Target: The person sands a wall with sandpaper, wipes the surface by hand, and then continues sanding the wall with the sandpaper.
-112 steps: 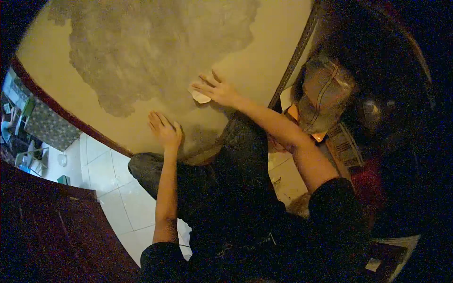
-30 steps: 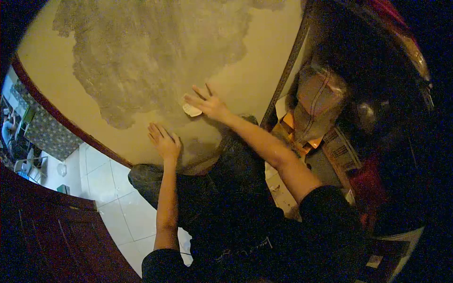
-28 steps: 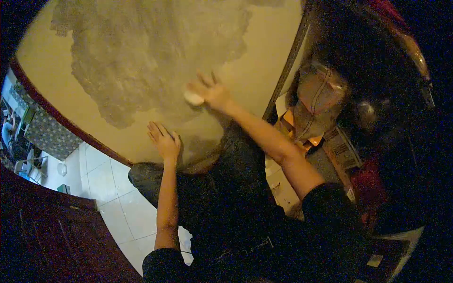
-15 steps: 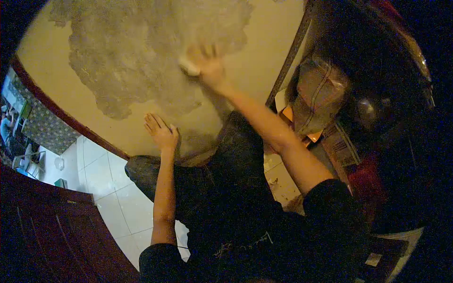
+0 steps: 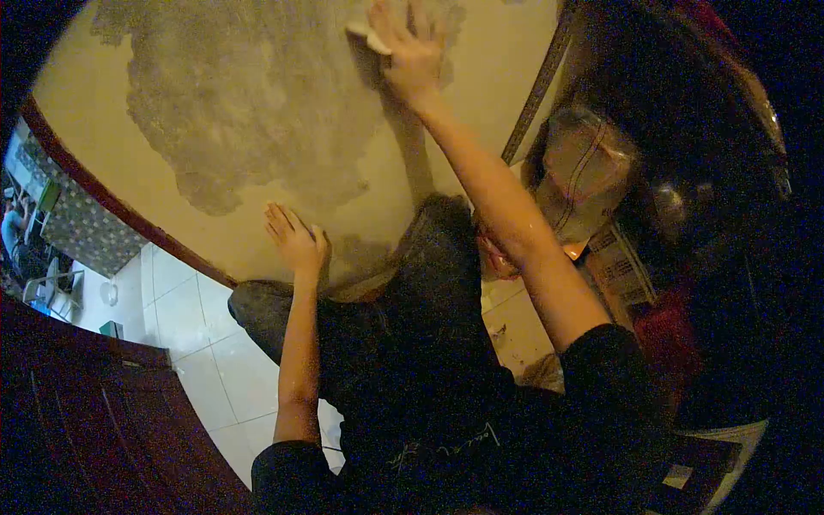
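Looking at it biggest first: the wall [image 5: 481,94] fills most of your view, yellowish paint with a big rough grey patch [image 5: 249,94] where the coat is gone, and it looks gritty and chalky rather than smooth. Low on the left there's a dark wooden cabinet [image 5: 94,429], a pale tiled floor [image 5: 206,343], and a brown trim strip [image 5: 112,202] running along the foot of the wall. Off to the right, a plastic-wrapped bundle [image 5: 584,176] sits in a dim, cluttered corner. Your left hand [image 5: 296,240] is spread flat and empty on the painted bit below the patch, well apart from the right. Your right hand [image 5: 410,51] is up high by the patch's upper edge, fingers splayed, pinning a pale pad [image 5: 367,36] against the wall. That pad is small, thin and light, and I'd guess bendy, so it'll likely slip or fold if you only pinch an edge. Flat fingers across its back seem the sensible hold. Can't tell what it's made of, too blurry.
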The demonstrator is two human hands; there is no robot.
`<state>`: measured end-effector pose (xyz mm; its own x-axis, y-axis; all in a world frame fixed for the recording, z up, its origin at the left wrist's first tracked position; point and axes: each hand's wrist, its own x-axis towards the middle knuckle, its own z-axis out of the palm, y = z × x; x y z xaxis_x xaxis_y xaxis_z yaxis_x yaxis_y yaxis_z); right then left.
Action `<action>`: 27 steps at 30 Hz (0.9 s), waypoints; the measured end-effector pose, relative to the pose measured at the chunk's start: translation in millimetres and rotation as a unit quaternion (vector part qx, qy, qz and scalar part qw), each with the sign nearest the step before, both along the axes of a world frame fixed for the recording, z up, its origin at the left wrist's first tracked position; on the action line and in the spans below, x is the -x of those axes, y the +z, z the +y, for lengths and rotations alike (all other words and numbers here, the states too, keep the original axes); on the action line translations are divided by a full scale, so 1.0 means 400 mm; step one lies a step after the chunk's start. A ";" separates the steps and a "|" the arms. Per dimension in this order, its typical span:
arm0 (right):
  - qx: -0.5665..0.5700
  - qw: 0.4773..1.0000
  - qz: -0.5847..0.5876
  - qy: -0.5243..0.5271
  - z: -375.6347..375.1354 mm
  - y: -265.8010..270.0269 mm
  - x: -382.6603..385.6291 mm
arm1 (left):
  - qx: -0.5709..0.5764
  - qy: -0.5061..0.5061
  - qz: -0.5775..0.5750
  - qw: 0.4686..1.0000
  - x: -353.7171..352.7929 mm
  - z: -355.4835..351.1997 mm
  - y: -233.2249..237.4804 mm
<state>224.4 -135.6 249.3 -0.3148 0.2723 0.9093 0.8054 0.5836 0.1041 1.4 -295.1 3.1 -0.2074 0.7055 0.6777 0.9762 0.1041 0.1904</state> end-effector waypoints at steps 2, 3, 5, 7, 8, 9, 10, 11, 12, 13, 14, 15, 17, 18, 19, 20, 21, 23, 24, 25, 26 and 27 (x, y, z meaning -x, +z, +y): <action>0.106 0.992 0.073 0.003 -0.005 0.030 0.004 | -0.005 -0.002 -0.002 1.000 -0.002 0.001 -0.001; 0.106 0.992 0.072 0.003 0.002 0.003 0.018 | -0.005 -0.002 -0.003 1.000 -0.002 0.000 -0.003; -0.092 0.989 0.051 0.102 0.010 -0.107 0.056 | -0.023 -0.019 -0.002 1.000 0.001 0.004 -0.003; -0.076 0.992 -0.094 0.031 -0.015 -0.243 0.046 | -0.030 -0.019 -0.005 0.999 0.001 0.011 -0.017; -0.049 0.984 -0.158 0.059 -0.041 -0.309 0.030 | -0.034 -0.019 -0.006 0.999 0.003 0.015 -0.015; -0.025 0.971 -0.221 0.086 -0.058 -0.359 0.011 | -0.041 -0.019 -0.004 0.999 0.004 0.016 -0.007; -0.031 0.971 -0.220 0.085 -0.050 -0.405 -0.004 | -0.030 -0.020 -0.011 0.999 0.002 0.011 -0.005; -0.031 0.963 -0.247 0.105 -0.042 -0.452 -0.019 | -0.018 -0.021 -0.017 0.999 0.000 0.008 -0.003; -0.030 0.953 -0.275 0.124 -0.050 -0.449 -0.029 | -0.020 -0.020 -0.016 0.999 -0.001 0.010 0.003; -0.037 0.952 -0.277 0.129 -0.039 -0.433 -0.041 | -0.024 -0.021 -0.017 0.999 -0.003 0.009 0.006; -0.035 0.951 -0.277 0.130 -0.039 -0.387 -0.044 | -0.025 -0.022 -0.019 0.999 -0.005 0.001 0.002; -0.003 0.969 -0.212 0.124 -0.032 -0.328 -0.050 | -0.018 -0.022 -0.020 0.999 -0.004 -0.008 0.000; -0.021 0.991 -0.124 0.054 -0.001 -0.202 -0.053 | -0.028 -0.027 0.008 0.999 0.002 0.000 0.000; -0.071 0.992 -0.100 -0.010 0.017 -0.138 -0.054 | -0.024 -0.026 0.006 0.999 -0.001 0.002 0.003; -0.097 0.994 -0.058 -0.005 0.034 -0.081 -0.054 | -0.016 -0.017 0.005 1.000 -0.005 0.002 0.010; -0.123 0.992 -0.015 0.000 0.049 -0.034 -0.054 | -0.008 -0.008 0.004 1.000 -0.007 0.002 0.015; -0.118 0.993 -0.014 -0.001 0.061 -0.002 -0.049 | -0.003 -0.009 0.005 1.000 -0.009 0.004 0.018; -0.236 0.969 0.070 0.006 0.077 0.037 -0.017 | -0.015 -0.010 0.006 1.000 -0.012 0.007 0.024; -0.235 0.969 0.070 0.005 0.075 0.008 0.005 | -0.014 -0.010 0.006 1.000 -0.014 0.007 0.026; -0.149 0.987 0.059 0.006 0.054 -0.046 0.035 | -0.016 -0.012 0.003 1.000 -0.014 0.006 0.028; -0.061 0.997 0.047 0.008 0.034 -0.110 0.057 | -0.019 -0.013 0.000 1.000 -0.014 0.006 0.031; -0.032 0.999 -0.017 0.036 0.008 -0.177 0.070 | -0.020 -0.011 0.001 1.000 -0.014 0.003 0.035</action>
